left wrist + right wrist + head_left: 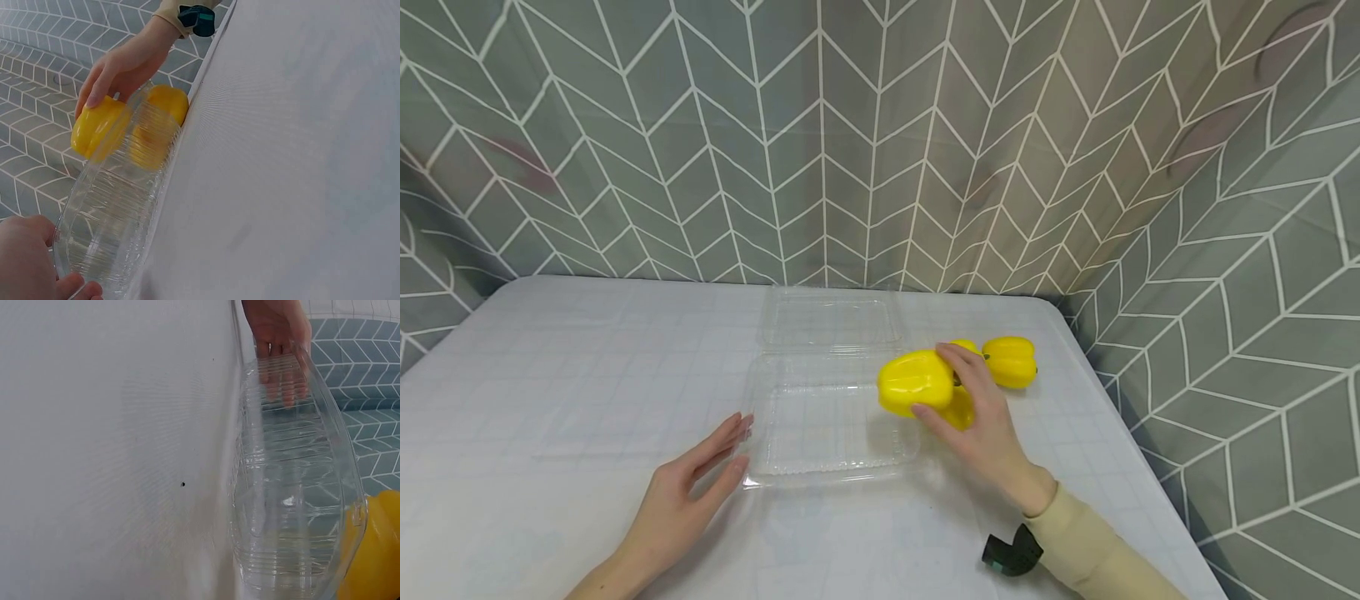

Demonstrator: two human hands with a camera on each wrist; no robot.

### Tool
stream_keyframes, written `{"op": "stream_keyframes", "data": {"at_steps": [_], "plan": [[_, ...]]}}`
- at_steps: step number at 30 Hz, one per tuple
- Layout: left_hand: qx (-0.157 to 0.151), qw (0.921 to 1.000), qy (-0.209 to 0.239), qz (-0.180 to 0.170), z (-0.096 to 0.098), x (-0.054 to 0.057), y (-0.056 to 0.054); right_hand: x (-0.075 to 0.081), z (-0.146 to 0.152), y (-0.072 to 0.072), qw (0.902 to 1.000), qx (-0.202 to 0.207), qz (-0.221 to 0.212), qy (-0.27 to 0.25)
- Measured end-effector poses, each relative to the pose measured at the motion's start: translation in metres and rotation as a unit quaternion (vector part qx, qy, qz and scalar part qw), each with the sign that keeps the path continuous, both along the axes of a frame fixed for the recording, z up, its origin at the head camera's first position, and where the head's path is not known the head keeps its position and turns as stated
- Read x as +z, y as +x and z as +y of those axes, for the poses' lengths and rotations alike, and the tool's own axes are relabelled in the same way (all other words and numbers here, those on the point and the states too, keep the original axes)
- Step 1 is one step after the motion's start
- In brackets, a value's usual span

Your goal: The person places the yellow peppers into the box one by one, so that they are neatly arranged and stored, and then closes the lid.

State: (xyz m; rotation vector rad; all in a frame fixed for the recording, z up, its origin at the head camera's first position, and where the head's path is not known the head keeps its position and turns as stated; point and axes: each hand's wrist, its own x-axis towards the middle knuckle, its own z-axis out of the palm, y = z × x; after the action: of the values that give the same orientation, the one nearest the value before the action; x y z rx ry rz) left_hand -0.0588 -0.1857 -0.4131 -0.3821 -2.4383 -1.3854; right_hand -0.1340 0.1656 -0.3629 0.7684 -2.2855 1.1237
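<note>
A clear plastic clamshell container (820,433) lies on the table with its lid (831,321) folded back towards the curtain. My right hand (981,417) holds a yellow bell pepper (913,382) between thumb and fingers, over the right side of the tray. In the left wrist view that pepper (99,128) sits above the rim line. At the tray's left side is my left hand (688,483), its fingers fairly straight and resting against the wall. The right wrist view shows those fingers (287,387) through the clear plastic.
More yellow bell peppers (1010,362) lie to the right of the container, partly behind my right hand. A dark wrist-worn device (1013,552) sits by the right sleeve. A patterned curtain (850,150) borders the white-covered table (587,375).
</note>
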Motion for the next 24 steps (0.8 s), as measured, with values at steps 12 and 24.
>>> {"op": "stream_keyframes", "data": {"at_steps": [12, 24], "plan": [[0.001, 1.0000, -0.002, -0.007, -0.001, 0.000, 0.000, -0.003, -0.010, -0.003, 0.9997, -0.006, -0.021, 0.009], [-0.003, 1.0000, 0.003, -0.004, -0.001, 0.000, 0.001, -0.001, -0.025, -0.002, 0.9965, -0.008, -0.083, 0.010]]}}
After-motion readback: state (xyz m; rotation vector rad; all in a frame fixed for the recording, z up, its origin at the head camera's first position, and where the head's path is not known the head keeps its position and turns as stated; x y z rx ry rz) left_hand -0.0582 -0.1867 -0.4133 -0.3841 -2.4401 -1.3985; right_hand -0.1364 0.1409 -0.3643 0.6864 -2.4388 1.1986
